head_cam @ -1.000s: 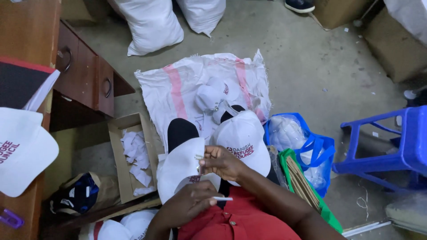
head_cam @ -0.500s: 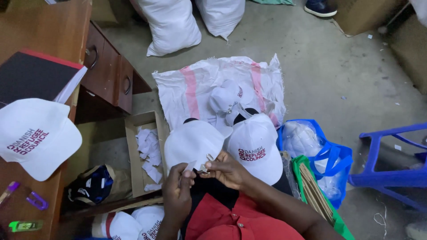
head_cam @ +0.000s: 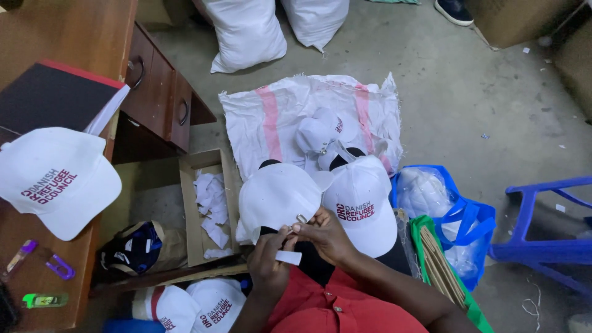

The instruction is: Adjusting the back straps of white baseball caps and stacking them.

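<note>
Your left hand [head_cam: 269,262] pinches the white strap end [head_cam: 288,257] of the cap on your lap [head_cam: 277,197], fingers closed narrowly on it, while your right hand [head_cam: 325,235] grips the small metal buckle [head_cam: 301,218] at the back of the same cap. That cap sits on your left knee, with its back toward you.

Going from the left: one white cap [head_cam: 55,179] with red lettering lies on the wooden desk [head_cam: 68,37], beside a black book [head_cam: 52,95] with a red edge. Two purple clips [head_cam: 43,262] and one green marker [head_cam: 44,300] lie on the desk's near end. Below the desk, a dark bag [head_cam: 135,246] rests on the floor, and two more caps [head_cam: 191,305] lie beside your left arm. An open cardboard box [head_cam: 188,203] holds white paper scraps.

A second cap [head_cam: 361,203] covers your right knee, touching the one you hold. Beyond your knees, a spread sack [head_cam: 290,111] with two pink stripes carries a small pile of caps [head_cam: 324,139]; I cannot count them exactly. Two filled white sacks [head_cam: 271,24] stand farther off. To your right are one blue bag [head_cam: 459,216], one green bag [head_cam: 438,265] and a blue plastic stool [head_cam: 549,240].
</note>
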